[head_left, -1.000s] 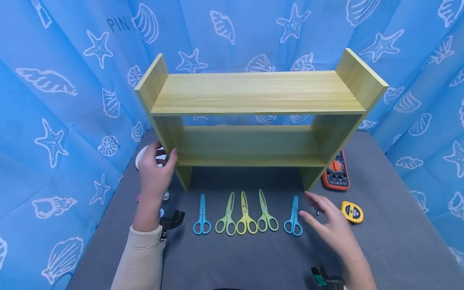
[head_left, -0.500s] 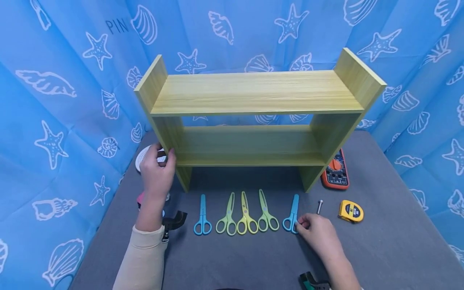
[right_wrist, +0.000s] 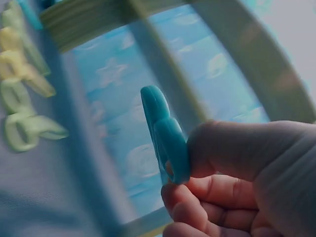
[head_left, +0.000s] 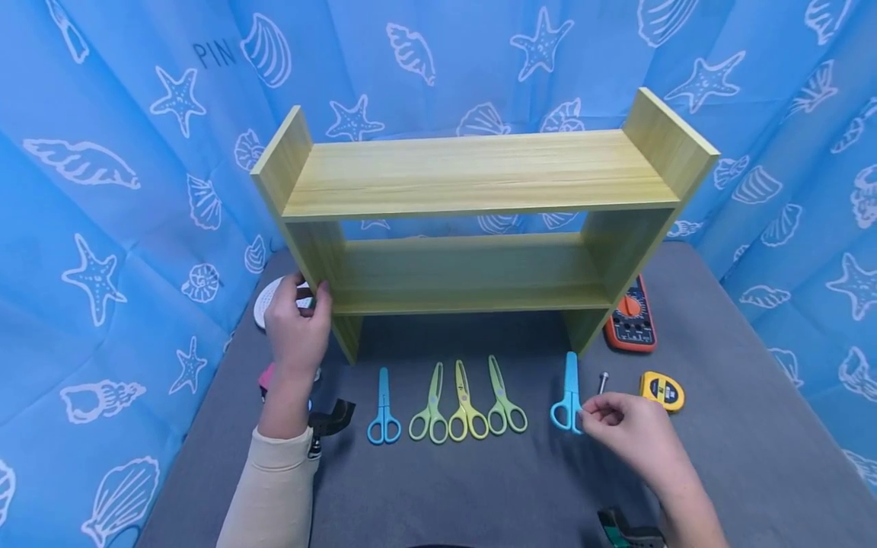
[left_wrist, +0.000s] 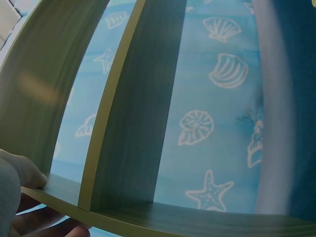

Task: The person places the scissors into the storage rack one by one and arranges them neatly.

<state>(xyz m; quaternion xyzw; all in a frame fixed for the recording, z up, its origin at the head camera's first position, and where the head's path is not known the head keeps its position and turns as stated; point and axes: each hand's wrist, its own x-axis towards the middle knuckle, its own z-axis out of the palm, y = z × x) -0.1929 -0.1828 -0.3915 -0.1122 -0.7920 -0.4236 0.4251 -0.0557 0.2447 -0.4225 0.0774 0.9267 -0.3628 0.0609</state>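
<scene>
In the lower right of the head view, the right hand (head_left: 636, 434) has its grip narrowed on the blue scissors (head_left: 570, 384), pinching them by one handle loop. Their blade end points up the frame, at the shelf's right foot (head_left: 579, 331). The right wrist view shows the loops edge-on between thumb and fingers, so the scissors look tilted up; whether the tip is off the desk (head_left: 479, 495) cannot be told.

Holding only the loop leaves the long blade end unsupported, so the scissors could swivel or slip out of the pinch. If they were pushed up the frame from here, the tip could knock that foot. A sweep to the left could disturb the pale green scissors (head_left: 502, 396), the nearest of the row at lower centre. On the other side, the bolt (head_left: 603, 382) lies just above the knuckles in the frame and could roll if brushed; the tape measure (head_left: 662, 392) is near too.

At centre left, the left hand (head_left: 298, 335) has its grip round the side panel of the wooden shelf (head_left: 479, 175), thumb inside, fingers outside. A tug there could skew or tip the shelf.
</scene>
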